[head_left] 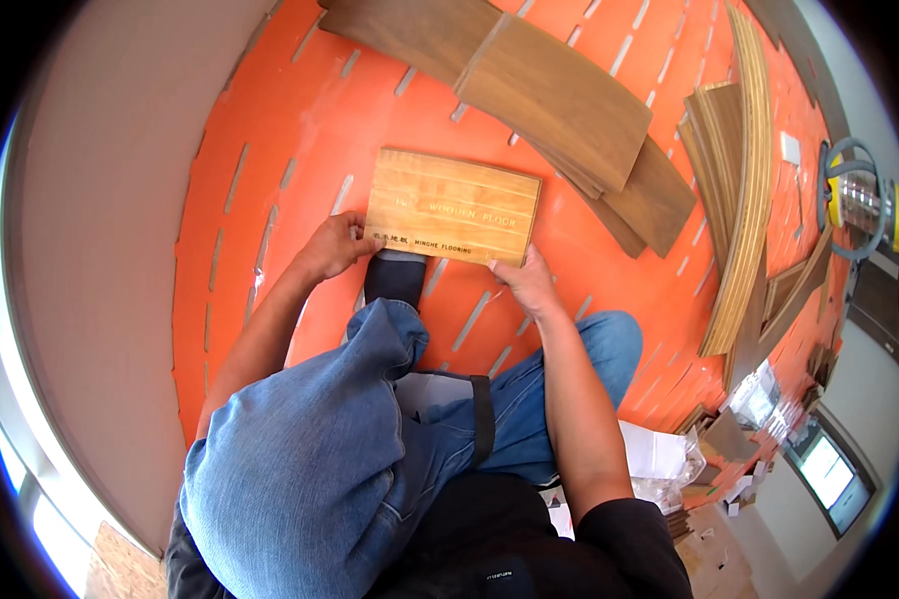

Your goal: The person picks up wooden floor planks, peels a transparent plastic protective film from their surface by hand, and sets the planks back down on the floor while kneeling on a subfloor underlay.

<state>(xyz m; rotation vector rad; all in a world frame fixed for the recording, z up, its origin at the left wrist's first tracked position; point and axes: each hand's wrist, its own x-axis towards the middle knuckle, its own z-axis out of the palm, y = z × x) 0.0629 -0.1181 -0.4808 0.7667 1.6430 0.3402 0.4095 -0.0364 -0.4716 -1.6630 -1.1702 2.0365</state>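
A short, light-brown floorboard piece [454, 190] with dark print and raised lettering on its face lies between my two hands, over the orange underlay. My left hand [338, 246] pinches its lower left corner, thumb on the face and fingers at the side edge. At the lower right corner, my right hand [529, 284] grips with the thumb along the near edge; its other fingers are partly hidden beneath the board. Directly below the piece, my dark shoe [395, 280] rests on the underlay.
Orange underlay [300, 130] with pale slots covers the floor. Brown floorboards [559, 90] lie in overlapping stacks ahead, and more boards [744, 190] stand piled at the right. Beyond them is a yellow-and-grey machine with a hose [859, 200]. A pale wall [120, 250] runs along the left.
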